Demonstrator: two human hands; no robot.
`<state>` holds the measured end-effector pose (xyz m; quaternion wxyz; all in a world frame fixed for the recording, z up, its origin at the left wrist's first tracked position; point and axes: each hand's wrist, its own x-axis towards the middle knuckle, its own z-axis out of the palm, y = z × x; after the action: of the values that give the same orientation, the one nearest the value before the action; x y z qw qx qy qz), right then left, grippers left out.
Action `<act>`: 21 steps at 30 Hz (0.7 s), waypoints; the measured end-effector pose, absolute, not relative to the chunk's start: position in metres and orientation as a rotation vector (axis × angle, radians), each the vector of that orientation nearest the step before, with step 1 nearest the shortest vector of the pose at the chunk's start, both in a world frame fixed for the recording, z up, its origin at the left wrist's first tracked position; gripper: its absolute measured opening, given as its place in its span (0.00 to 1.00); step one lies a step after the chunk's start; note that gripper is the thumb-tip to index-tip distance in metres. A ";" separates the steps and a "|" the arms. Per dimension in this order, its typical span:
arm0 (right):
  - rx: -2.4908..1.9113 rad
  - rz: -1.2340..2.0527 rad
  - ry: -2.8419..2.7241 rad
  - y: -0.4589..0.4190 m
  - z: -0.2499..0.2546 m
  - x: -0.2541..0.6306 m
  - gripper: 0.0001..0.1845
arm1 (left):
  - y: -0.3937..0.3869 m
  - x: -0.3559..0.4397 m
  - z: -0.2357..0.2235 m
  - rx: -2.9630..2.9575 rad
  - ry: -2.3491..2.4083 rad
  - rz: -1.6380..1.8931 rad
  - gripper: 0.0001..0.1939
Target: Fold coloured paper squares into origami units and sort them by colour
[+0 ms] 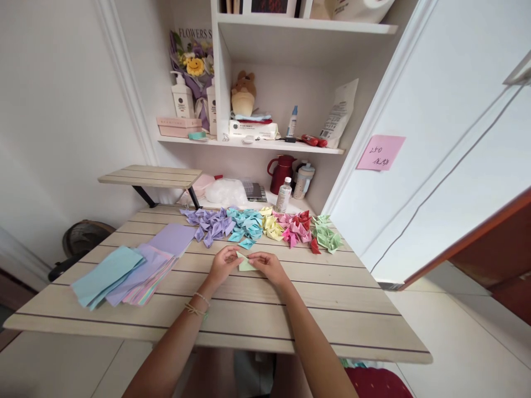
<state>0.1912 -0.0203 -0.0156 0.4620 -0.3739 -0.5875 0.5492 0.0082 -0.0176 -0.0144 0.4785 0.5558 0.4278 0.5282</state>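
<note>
Both of my hands meet over the middle of the wooden table [332,309]. My left hand [223,263] and my right hand [269,266] pinch a small pale green folded paper [245,264] between their fingertips, just above the tabletop. Behind it lies a row of folded paper pieces sorted by colour: purple [209,222], blue [246,225], yellow [271,225], pink and red [296,228], green [327,236]. A fanned stack of flat coloured paper sheets [133,265] rests to the left of my left hand.
A clear water bottle [284,194] stands behind the folded pieces. A small raised wooden shelf [151,176] is at the table's back left. Wall shelves hold bottles, boxes and a plush toy [244,93]. A pink note [380,152] sticks on the white door at right.
</note>
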 end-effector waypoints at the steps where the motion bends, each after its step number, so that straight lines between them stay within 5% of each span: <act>1: -0.918 1.357 -1.426 -0.020 -0.015 0.190 0.20 | -0.018 0.008 -0.015 1.352 1.043 1.291 0.23; 21: -0.947 1.251 -1.300 -0.019 -0.021 0.188 0.23 | -0.020 0.011 -0.017 1.453 1.021 1.254 0.22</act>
<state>0.1880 -0.0188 -0.0208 0.5245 -0.3956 -0.5433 0.5227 0.0114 -0.0203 -0.0171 0.4652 0.5916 0.4156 0.5107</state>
